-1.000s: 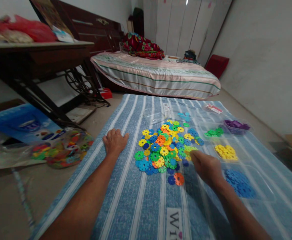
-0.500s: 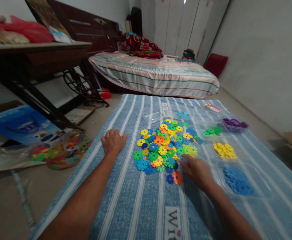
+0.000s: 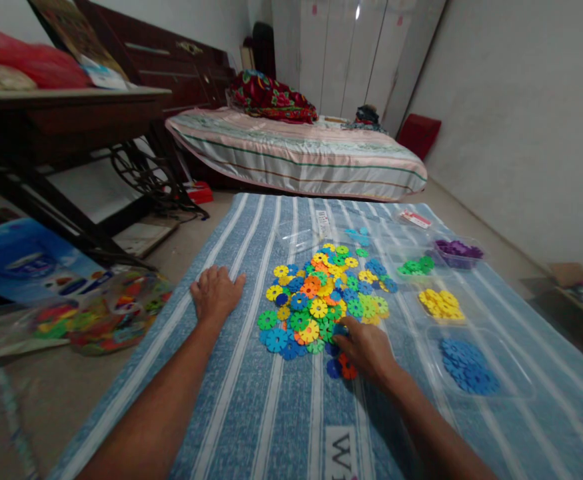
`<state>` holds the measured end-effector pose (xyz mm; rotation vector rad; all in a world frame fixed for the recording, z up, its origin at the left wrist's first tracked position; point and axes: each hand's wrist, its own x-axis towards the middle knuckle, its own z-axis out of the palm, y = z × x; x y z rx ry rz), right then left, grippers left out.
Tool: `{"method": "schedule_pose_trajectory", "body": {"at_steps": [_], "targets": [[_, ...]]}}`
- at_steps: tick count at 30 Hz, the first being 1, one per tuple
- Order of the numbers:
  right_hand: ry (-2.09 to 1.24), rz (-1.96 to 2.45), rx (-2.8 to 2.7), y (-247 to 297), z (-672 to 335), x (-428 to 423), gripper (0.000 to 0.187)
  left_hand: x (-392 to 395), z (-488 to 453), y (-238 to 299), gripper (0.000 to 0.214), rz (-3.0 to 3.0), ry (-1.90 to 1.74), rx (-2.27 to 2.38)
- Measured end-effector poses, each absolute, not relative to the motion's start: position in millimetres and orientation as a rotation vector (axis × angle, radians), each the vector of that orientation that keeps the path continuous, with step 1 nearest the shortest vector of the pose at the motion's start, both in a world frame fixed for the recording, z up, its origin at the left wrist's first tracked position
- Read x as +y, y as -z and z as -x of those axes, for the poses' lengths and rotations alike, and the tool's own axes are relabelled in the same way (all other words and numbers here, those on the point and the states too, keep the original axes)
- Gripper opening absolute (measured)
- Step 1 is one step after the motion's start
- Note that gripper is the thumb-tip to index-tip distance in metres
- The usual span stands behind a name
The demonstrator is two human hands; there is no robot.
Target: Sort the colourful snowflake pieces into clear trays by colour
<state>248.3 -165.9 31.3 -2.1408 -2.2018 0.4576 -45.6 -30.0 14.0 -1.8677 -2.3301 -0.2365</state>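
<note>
A heap of notched plastic snowflake discs in yellow, green, blue and orange lies on the blue striped cloth. At the heap's near right edge my right hand has its thumb and fingertips pinched on a blue snowflake disc, partly covered by the fingers. An orange disc and a dark blue disc lie just below those fingers. Left of the heap, my left hand rests flat on the cloth, fingers stretched out and holding nothing.
To the right stand clear trays of blue discs, yellow discs, green discs and purple discs. Light blue discs lie behind the heap. A bag of colourful pieces sits on the floor left; a bed stands beyond.
My right hand has moved slightly left and toward me along the heap's edge, its fingers now over a blue disc there. My left hand stays flat on the cloth. The view has shifted slightly.
</note>
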Motion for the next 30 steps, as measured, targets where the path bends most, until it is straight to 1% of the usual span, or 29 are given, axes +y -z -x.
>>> {"method": "schedule_pose_trajectory", "body": {"at_steps": [5, 7, 10, 12, 13, 15, 16, 18, 20, 21, 22, 24, 30], "targets": [[-0.474, 2.075, -2.151, -26, -252, -165, 0.024, -30, 46, -13, 0.052, 1.861, 0.230, -2.323], [-0.487, 2.046, -2.134, -27, -254, -164, 0.020, -29, 47, -13, 0.052, 1.863, 0.227, -2.320], [-0.630, 1.935, -2.148, -34, -257, -158, 0.010, -29, 48, -12, 0.052, 1.856, 0.220, -2.319], [-0.703, 1.850, -2.185, -43, -261, -147, 0.008, -29, 48, -12, 0.052, 1.857, 0.221, -2.314], [-0.689, 1.821, -2.209, -50, -265, -138, 0.008, -29, 48, -12, 0.052, 1.860, 0.225, -2.309], [-0.513, 1.834, -2.205, -65, -273, -115, 0.011, -29, 48, -11, 0.053, 1.864, 0.232, -2.303], [-0.368, 1.866, -2.160, -74, -279, -101, 0.013, -29, 49, -11, 0.053, 1.861, 0.233, -2.302], [-0.018, 1.965, -1.891, -91, -289, -74, 0.023, -29, 49, -10, 0.053, 1.855, 0.228, -2.308], [0.160, 1.949, -1.686, -102, -297, -54, 0.035, -30, 50, -10, 0.053, 1.852, 0.224, -2.313], [0.194, 1.929, -1.643, -103, -298, -49, 0.038, -30, 50, -10, 0.053, 1.853, 0.223, -2.313], [0.195, 1.909, -1.647, -102, -297, -48, 0.039, -30, 50, -10, 0.052, 1.853, 0.224, -2.316], [0.133, 1.884, -1.759, -91, -290, -56, 0.034, -31, 49, -10, 0.052, 1.856, 0.227, -2.323], [-0.259, 1.731, -2.287, -51, -240, -115, 0.024, -33, 46, -11, 0.050, 1.852, 0.258, -2.341]]}}
